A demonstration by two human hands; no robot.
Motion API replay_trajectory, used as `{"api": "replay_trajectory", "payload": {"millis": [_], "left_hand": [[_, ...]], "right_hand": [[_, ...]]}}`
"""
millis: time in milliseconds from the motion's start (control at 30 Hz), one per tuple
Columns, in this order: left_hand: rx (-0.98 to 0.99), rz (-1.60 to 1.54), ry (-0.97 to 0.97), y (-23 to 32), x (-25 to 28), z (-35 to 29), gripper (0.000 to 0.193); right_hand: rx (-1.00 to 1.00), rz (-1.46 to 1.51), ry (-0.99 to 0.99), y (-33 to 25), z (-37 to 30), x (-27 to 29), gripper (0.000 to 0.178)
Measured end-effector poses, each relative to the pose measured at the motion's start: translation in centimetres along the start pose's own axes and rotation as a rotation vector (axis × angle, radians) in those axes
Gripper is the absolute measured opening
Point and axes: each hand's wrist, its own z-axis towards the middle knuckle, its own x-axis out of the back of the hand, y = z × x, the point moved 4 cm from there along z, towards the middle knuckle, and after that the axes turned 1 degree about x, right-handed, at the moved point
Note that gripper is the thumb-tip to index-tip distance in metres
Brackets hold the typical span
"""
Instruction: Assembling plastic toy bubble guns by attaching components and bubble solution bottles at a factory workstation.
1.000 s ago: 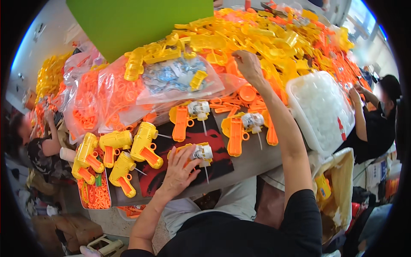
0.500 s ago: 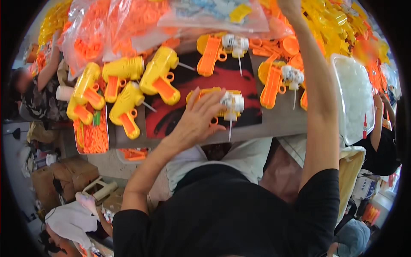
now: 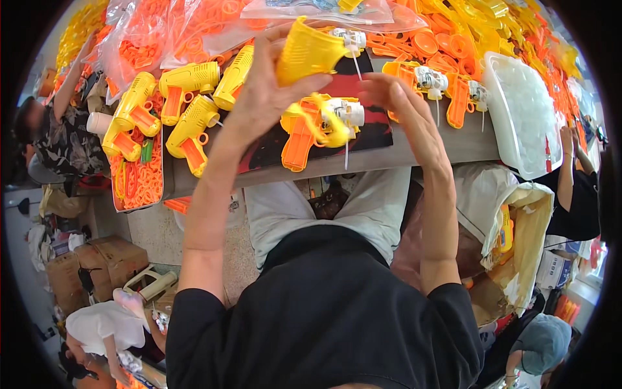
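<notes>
My left hand [image 3: 259, 94] grips a yellow plastic toy gun shell half [image 3: 310, 53], raised over the far part of the work mat, thumb along its lower edge. Fingers stretched and nothing in them, my right hand [image 3: 411, 117] hovers right of the mat. Between my hands lies a toy gun with its inside exposed: an orange handle [image 3: 299, 146] and a white mechanism [image 3: 345, 111] with a thin rod pointing down. Over it shows a motion-smeared thin yellow piece [image 3: 332, 129]; whether it touches the gun is unclear.
Closed yellow toy guns [image 3: 194, 135] stand left, by a tray of small orange parts [image 3: 139, 188]. Further opened guns [image 3: 431, 81] lie right, before a white translucent tub [image 3: 521, 117]. Bagged orange parts [image 3: 214, 23] and yellow shells [image 3: 486, 26] heap behind. Other people work around.
My right hand has come back from the far parts pile to beside the mat. My left hand has left the opened gun and now holds a yellow shell half up.
</notes>
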Motion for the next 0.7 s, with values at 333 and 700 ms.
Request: {"api": "replay_trajectory", "payload": {"millis": [333,700], "left_hand": [[-0.256,0.917,-0.636,-4.3,-3.3,-1.3,0.067],[-0.012,0.934,-0.778,-4.1,-3.3,0.2,0.071]], "right_hand": [[0.242,-0.668,0.133,6.6,-1.0,-0.6,0.079],[0.236,-0.513,0.100,8.6,0.4,-1.4,0.094]]}}
